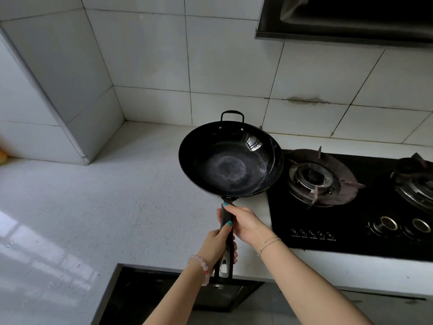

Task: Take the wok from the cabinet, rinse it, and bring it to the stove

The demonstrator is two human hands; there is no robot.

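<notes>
A black wok (230, 158) with a long dark handle and a small loop handle at its far rim hangs above the white counter, just left of the black gas stove (351, 200). Its inside looks wet and shiny, with a pale ring at the bottom. Both hands hold the long handle. My right hand (243, 222) grips it close to the wok's bowl. My left hand (219, 246) grips it lower down, near the metal end of the handle. The wok's right rim overlaps the stove's left edge.
The stove has two burners, the left burner (314, 179) nearest the wok and a right burner (417, 181), with two knobs in front. A range hood (351, 19) hangs above. The speckled white counter (93, 207) stretches left to a tiled corner. An open dark cabinet (178, 296) lies below.
</notes>
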